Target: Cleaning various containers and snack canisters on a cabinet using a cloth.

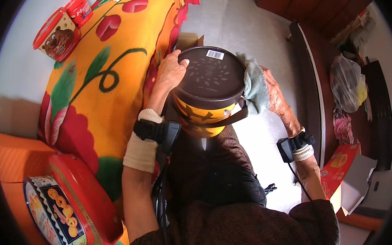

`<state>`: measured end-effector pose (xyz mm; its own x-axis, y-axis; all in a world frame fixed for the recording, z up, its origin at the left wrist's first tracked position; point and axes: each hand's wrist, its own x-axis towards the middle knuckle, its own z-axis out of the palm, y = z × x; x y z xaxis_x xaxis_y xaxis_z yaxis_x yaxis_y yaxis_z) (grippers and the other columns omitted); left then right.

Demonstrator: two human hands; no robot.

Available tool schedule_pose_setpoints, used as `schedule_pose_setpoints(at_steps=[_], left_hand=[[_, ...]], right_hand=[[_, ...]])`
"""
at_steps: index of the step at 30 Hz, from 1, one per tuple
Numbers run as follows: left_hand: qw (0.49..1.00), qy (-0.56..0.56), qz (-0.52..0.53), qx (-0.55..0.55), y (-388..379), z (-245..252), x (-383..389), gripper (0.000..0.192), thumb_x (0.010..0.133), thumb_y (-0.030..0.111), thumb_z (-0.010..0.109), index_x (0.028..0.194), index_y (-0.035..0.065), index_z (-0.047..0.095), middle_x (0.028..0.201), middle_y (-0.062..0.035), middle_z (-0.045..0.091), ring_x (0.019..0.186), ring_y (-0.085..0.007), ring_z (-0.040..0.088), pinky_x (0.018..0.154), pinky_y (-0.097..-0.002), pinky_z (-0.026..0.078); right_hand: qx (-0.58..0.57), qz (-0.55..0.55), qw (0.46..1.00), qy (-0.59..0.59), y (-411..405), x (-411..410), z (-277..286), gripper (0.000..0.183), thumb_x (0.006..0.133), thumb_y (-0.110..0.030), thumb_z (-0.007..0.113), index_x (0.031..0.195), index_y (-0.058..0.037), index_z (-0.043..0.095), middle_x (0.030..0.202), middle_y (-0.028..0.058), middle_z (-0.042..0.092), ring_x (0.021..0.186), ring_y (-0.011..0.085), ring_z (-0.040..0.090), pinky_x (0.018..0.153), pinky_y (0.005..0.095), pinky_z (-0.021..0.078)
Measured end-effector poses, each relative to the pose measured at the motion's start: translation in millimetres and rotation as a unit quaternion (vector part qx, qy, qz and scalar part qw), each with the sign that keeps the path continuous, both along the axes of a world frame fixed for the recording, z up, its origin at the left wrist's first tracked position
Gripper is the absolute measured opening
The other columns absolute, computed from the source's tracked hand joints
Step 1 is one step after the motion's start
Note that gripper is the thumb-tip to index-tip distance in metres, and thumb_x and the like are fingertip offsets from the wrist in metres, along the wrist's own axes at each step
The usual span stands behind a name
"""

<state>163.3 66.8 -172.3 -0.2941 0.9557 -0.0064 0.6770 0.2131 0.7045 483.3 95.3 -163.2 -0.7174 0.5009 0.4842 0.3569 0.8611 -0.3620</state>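
Observation:
A round yellow and dark brown container (209,72) is held above my lap, its flat dark end facing up. That end bears a pale leaf pattern and a barcode sticker. A dark strap-like handle (231,117) hangs on its near side. My left hand (172,70) grips the left rim, the thumb over the top edge and the other fingers partly hidden. On the opposite side, my right hand (275,94) holds a grey-green cloth (255,83) against the container's wall. The right fingertips are hidden behind the cloth.
At left, a flowered orange blanket (125,69) carries two red-lidded tubs (57,36). A blue cookie tin (58,211) and a red tin (86,200) stand nearer. At right are a plastic bag (346,83) and a red carton (342,170). A cardboard box (188,40) sits beyond the container.

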Motion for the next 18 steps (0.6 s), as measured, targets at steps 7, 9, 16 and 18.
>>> schedule_pose_setpoints(at_steps=[7,9,16,18], left_hand=[[1.0,-0.024,0.004,0.01,6.9,1.3,2.9,0.051,0.092,0.023,0.06,0.137,0.0025,0.048,0.134,-0.0219,0.054,0.125,-0.0325,0.052,0.106,-0.0372,0.039],[1.0,-0.028,0.006,0.005,8.8,-1.9,1.3,0.051,0.092,0.024,0.06,0.137,0.0027,0.048,0.134,-0.0217,0.055,0.125,-0.0325,0.052,0.105,-0.037,0.039],[0.995,-0.06,-0.068,0.051,16.6,-10.3,0.1,0.053,0.092,0.031,0.058,0.134,-0.0005,0.05,0.131,-0.021,0.057,0.123,-0.0295,0.053,0.105,-0.0363,0.039],[0.994,-0.033,-0.08,0.064,16.9,-25.3,-17.7,0.053,0.092,0.028,0.057,0.134,-0.0023,0.049,0.132,-0.0228,0.055,0.124,-0.0324,0.053,0.105,-0.037,0.039]], right_hand=[[0.024,-0.034,0.999,0.031,-10.3,-9.5,-5.8,0.054,0.072,-0.015,0.071,0.122,-0.0026,0.058,0.126,0.0192,0.054,0.119,0.042,0.048,0.1,0.0469,0.0437],[0.03,-0.01,0.999,0.045,-15.3,-16.1,-4.3,0.054,0.071,-0.015,0.072,0.122,-0.002,0.058,0.123,0.0196,0.054,0.119,0.0413,0.048,0.1,0.0477,0.0432],[0.126,0.037,0.991,0.034,-37.4,-58.5,-37.4,0.041,0.058,-0.007,0.061,0.094,0.0113,0.056,0.093,0.0246,0.058,0.089,0.0381,0.057,0.08,0.0497,0.0464],[0.191,0.01,0.98,0.049,-56.3,-87.7,-13.7,0.039,0.059,-0.011,0.06,0.091,0.0103,0.058,0.088,0.0225,0.059,0.086,0.0393,0.056,0.083,0.0495,0.0473]])
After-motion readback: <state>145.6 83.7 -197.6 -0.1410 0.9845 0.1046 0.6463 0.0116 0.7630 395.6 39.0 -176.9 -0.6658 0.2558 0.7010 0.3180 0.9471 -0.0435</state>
